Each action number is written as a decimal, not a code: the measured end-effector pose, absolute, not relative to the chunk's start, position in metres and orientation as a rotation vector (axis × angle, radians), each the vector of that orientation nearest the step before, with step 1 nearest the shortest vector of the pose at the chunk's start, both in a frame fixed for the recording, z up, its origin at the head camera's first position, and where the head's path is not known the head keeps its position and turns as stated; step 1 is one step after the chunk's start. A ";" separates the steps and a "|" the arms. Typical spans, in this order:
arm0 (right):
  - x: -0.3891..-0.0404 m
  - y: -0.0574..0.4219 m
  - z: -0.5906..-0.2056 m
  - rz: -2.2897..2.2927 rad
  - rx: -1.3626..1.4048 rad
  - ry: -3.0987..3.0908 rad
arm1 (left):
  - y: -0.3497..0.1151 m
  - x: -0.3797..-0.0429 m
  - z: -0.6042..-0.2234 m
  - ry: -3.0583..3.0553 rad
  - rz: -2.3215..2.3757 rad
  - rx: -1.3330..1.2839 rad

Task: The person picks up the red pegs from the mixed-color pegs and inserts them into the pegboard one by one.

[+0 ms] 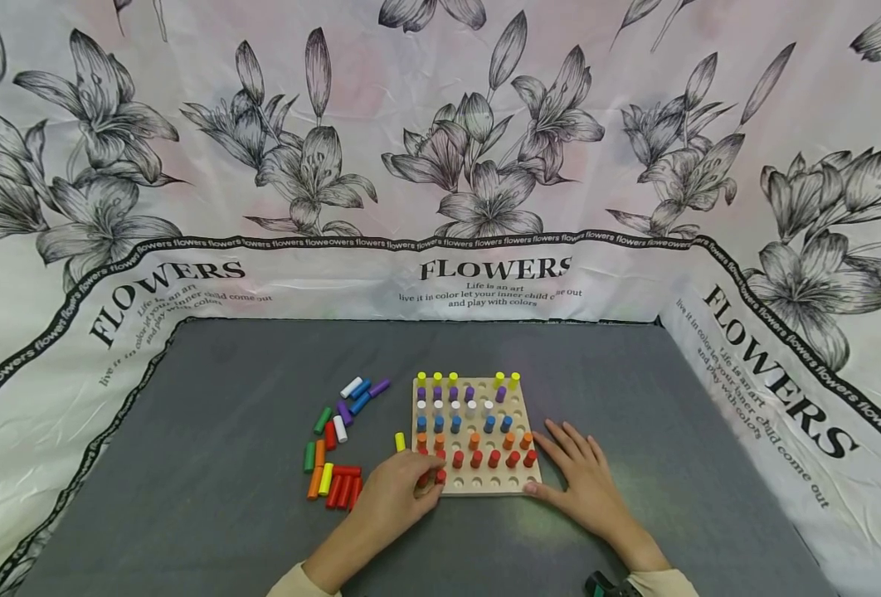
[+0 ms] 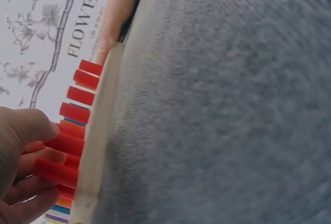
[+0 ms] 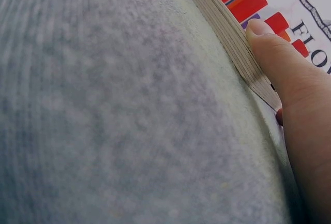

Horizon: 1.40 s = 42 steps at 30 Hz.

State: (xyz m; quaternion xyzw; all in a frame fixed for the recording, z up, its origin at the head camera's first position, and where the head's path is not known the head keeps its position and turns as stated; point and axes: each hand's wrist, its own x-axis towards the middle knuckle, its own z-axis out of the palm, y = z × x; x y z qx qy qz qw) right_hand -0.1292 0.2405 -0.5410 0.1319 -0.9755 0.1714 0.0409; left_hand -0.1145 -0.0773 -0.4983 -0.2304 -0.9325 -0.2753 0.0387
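Observation:
A wooden pegboard (image 1: pixel 485 479) lies on the table, carrying rows of yellow, purple, white, blue, orange and red pegs. At its front left corner my left hand (image 1: pixel 399 485) pinches a red peg (image 2: pixel 66 143) between thumb and fingers. The peg stands upright at the board's front row, and another red peg (image 2: pixel 56 171) stands beside it. My right hand (image 1: pixel 586 481) lies at the board's right side with its fingers spread and straight. Its thumb (image 3: pixel 264 35) rests on the front right corner of the board.
Left of the board lie loose pegs in several colours, among them red pegs (image 1: pixel 339 491), green pegs (image 1: pixel 323 419) and a white peg (image 1: pixel 351 386). One yellow peg (image 1: pixel 400 442) lies close to the board's left edge. A flower-printed cloth (image 1: pixel 485 290) borders the grey table (image 1: pixel 261 373).

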 end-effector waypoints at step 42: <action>-0.128 0.242 -0.539 0.538 0.418 -2.976 | -0.171 -0.128 -0.491 -3.077 -0.719 -0.332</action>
